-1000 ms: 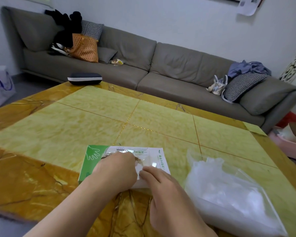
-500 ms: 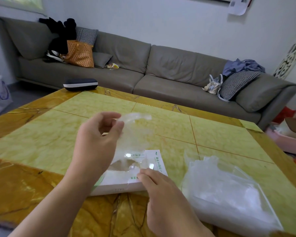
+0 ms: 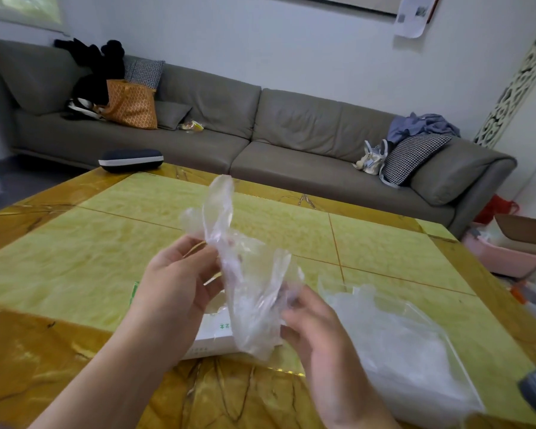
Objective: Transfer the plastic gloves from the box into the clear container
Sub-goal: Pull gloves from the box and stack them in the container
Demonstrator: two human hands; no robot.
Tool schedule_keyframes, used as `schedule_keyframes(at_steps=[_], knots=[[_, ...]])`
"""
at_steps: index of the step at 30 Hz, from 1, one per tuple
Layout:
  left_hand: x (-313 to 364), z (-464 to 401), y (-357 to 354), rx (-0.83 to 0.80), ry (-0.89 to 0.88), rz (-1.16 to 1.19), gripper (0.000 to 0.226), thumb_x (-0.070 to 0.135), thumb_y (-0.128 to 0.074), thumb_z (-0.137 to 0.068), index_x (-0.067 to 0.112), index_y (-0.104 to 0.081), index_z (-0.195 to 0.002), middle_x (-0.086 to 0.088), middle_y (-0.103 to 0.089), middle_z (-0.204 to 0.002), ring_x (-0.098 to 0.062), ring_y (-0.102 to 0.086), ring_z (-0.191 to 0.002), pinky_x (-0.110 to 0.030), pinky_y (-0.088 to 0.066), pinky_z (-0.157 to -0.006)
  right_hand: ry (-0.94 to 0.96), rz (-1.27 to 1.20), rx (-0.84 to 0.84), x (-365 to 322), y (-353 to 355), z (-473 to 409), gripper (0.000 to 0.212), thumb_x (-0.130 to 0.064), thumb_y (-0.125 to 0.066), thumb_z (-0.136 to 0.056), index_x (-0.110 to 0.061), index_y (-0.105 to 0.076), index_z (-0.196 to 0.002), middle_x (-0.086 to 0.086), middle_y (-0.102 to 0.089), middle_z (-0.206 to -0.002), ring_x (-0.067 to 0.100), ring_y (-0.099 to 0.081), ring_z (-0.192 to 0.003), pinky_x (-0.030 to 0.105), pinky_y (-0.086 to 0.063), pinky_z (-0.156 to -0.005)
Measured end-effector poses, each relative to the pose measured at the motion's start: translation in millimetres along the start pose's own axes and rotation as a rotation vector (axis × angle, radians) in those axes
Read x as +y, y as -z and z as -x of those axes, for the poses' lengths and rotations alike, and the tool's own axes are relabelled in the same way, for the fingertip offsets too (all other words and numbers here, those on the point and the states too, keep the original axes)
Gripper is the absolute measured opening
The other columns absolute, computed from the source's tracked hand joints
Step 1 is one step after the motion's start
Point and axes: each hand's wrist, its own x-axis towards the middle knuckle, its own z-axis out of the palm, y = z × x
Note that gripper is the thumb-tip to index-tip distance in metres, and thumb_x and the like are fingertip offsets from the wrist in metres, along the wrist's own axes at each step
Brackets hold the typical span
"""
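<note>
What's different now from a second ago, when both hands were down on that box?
The left hand has lifted a thin clear plastic glove up out of the white-and-green box; the right hand has left the box and pinches the glove's lower part. The box and the clear container stayed put.

Even, soft daylight; faint glare on the glossy table (image 3: 75,267). Wide-angle bending at the edges; motion blur on the near hands and far-right corner.
</note>
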Motion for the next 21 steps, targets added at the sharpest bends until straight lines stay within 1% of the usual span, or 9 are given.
schedule_keyframes(at_steps=[1, 3, 6, 8, 10, 13, 15, 18, 21], knots=[[-3, 1, -2, -0.003, 0.005, -0.018, 0.022, -0.007, -0.055, -0.095, -0.001, -0.071, -0.11, -0.019, -0.074, -0.104, -0.028, -0.07, -0.086, -0.04, -0.06, -0.08, -0.041, -0.149, -0.009, -5, 3, 3, 0.038, -0.041, -0.059, -0.088, -0.023, -0.076, -0.116, 0.004, -0.076, -0.122, 0.024, -0.071, -0.116, 0.042, -0.053, -0.095], [-10, 1, -3, -0.03, 0.019, -0.049, 0.027, -0.013, -0.05, -0.094, -0.007, -0.068, -0.112, -0.021, -0.073, -0.097, -0.029, -0.071, -0.083, -0.036, -0.062, -0.072, -0.075, -0.201, 0.025, -13, 6, 5, 0.04, -0.05, -0.064, -0.091, -0.021, -0.078, -0.115, 0.012, -0.077, -0.119, 0.032, -0.074, -0.11, 0.053, -0.054, -0.089], [-21, 3, -12, -0.077, 0.053, 0.0, 0.03, -0.012, -0.045, -0.098, -0.011, -0.058, -0.125, -0.015, -0.071, -0.088, -0.025, -0.071, -0.076, -0.03, -0.06, -0.067, -0.047, -0.083, 0.233, -18, 16, 7, 0.015, -0.028, -0.075, -0.097, -0.013, -0.078, -0.099, 0.016, -0.076, -0.093, 0.031, -0.077, -0.08, 0.042, -0.059, -0.059], [-24, 9, -17, -0.063, 0.045, 0.029, 0.034, -0.003, -0.052, -0.093, -0.003, -0.062, -0.125, -0.015, -0.073, -0.093, -0.026, -0.071, -0.079, -0.033, -0.06, -0.068, -0.027, -0.004, 0.352, -17, 26, 6, 0.012, -0.011, -0.068, -0.101, -0.005, -0.074, -0.093, 0.015, -0.069, -0.074, 0.028, -0.069, -0.06, 0.037, -0.055, -0.049], [-21, 15, -21, -0.033, 0.062, 0.041, 0.048, 0.008, -0.067, -0.073, -0.001, -0.066, -0.12, -0.021, -0.073, -0.104, -0.035, -0.071, -0.09, -0.042, -0.059, -0.071, 0.021, 0.101, 0.438, -19, 39, 7, 0.016, -0.009, -0.063, -0.103, -0.002, -0.069, -0.09, 0.012, -0.063, -0.064, 0.026, -0.061, -0.051, 0.035, -0.05, -0.046], [-9, 21, -24, -0.052, 0.194, 0.111, 0.058, 0.041, -0.065, -0.085, -0.005, -0.068, -0.12, -0.028, -0.071, -0.116, -0.046, -0.071, -0.102, -0.055, -0.057, -0.085, 0.111, 0.261, 0.482, -25, 60, 9, 0.026, -0.015, -0.062, -0.104, 0.0, -0.06, -0.083, 0.01, -0.06, -0.057, 0.022, -0.054, -0.043, 0.033, -0.044, -0.043], [-3, 23, -32, -0.159, 0.272, -0.129, 0.07, 0.057, -0.073, -0.081, 0.0, -0.069, -0.121, -0.024, -0.074, -0.111, -0.044, -0.073, -0.097, -0.061, -0.055, -0.091, 0.147, 0.314, 0.507, -27, 74, 14, 0.031, -0.019, -0.062, -0.104, -0.003, -0.057, -0.079, 0.007, -0.057, -0.055, 0.02, -0.05, -0.041, 0.031, -0.04, -0.044], [-8, 32, -55, -0.279, 0.214, -0.595, 0.039, 0.023, -0.084, -0.084, 0.007, -0.069, -0.117, -0.016, -0.078, -0.096, -0.028, -0.075, -0.077, -0.04, -0.064, -0.067, 0.154, 0.374, 0.535, -30, 92, 19, 0.035, -0.022, -0.062, -0.104, -0.007, -0.055, -0.073, 0.004, -0.055, -0.054, 0.018, -0.048, -0.041, 0.028, -0.037, -0.044], [-23, 34, -76, -0.156, 0.106, -0.692, 0.017, 0.0, -0.072, -0.09, 0.004, -0.072, -0.107, -0.016, -0.078, -0.085, -0.021, -0.068, -0.062, -0.026, -0.059, -0.055, 0.117, 0.348, 0.596, -34, 119, 26, 0.036, -0.022, -0.063, -0.103, -0.001, -0.058, -0.075, 0.003, -0.054, -0.052, 0.016, -0.044, -0.041, 0.025, -0.034, -0.043]])
